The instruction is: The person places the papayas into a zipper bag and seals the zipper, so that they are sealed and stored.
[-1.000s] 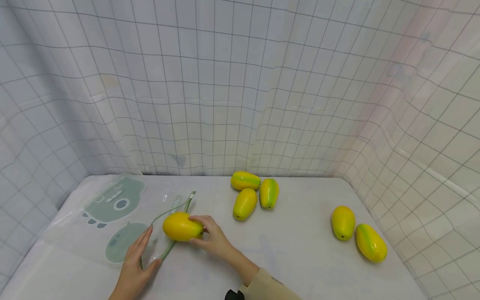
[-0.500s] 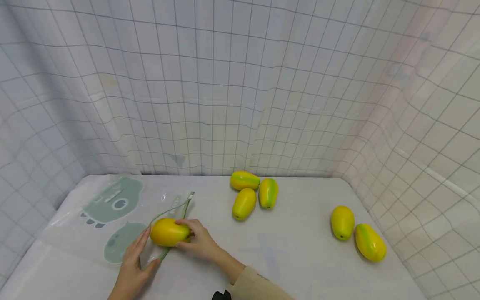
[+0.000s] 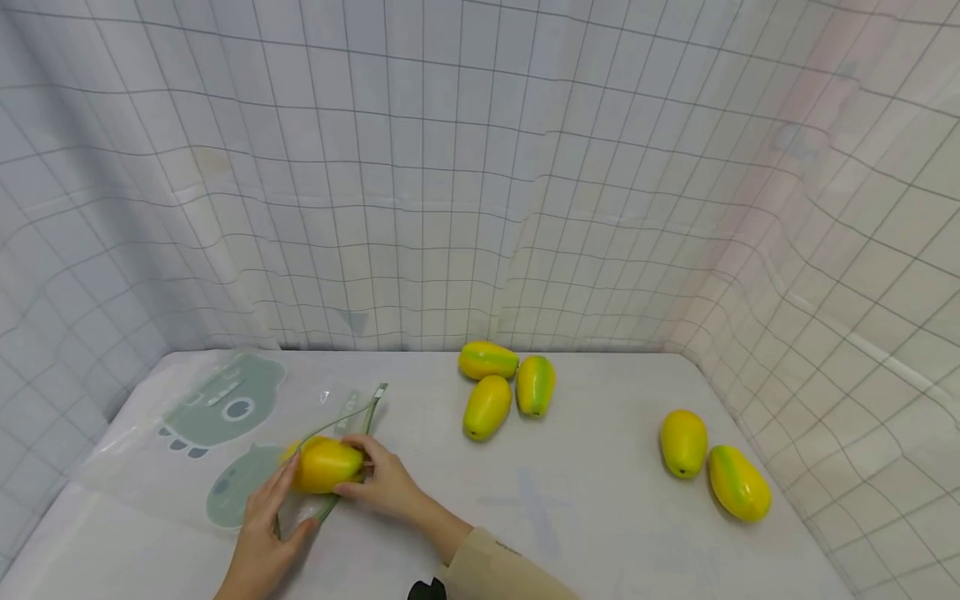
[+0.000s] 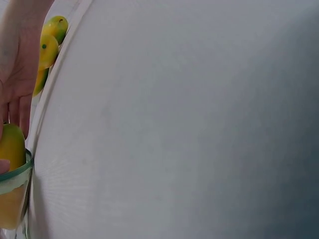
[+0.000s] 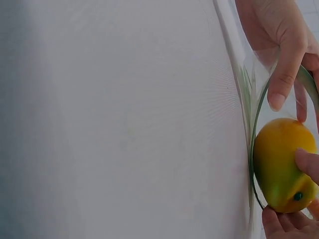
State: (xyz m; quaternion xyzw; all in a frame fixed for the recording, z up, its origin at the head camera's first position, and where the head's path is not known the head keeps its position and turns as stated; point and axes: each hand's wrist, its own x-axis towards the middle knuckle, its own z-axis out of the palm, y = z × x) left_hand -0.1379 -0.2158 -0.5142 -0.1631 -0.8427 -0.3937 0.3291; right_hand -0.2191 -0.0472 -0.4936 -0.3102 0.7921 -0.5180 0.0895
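A clear plastic bag (image 3: 157,467) with green dinosaur prints lies on the left of the white table, its green-edged mouth (image 3: 370,417) spread toward the right. My left hand (image 3: 265,533) is at the mouth, thumb and fingers apart and fairly straight against the green edges. My right hand (image 3: 390,487) grips a yellow-green papaya (image 3: 322,465) at its stem end, thumb on one side and fingers on the other. The papaya's far end is inside the bag mouth, partly hidden by the left fingers. In the right wrist view, the papaya (image 5: 281,159) sits within the green rim, its dark stem nub showing.
Three papayas (image 3: 487,408) lie grouped at the table's back middle. Two more papayas (image 3: 684,444) lie at the right. A white grid-patterned curtain (image 3: 420,183) surrounds the back and sides. Under the right sleeve (image 3: 498,571), a small black object (image 3: 427,590) shows at the bottom edge.
My right hand has moved left with the papaya, whose far end has passed into the bag mouth. My left hand has stayed nearly in place at the green edges.
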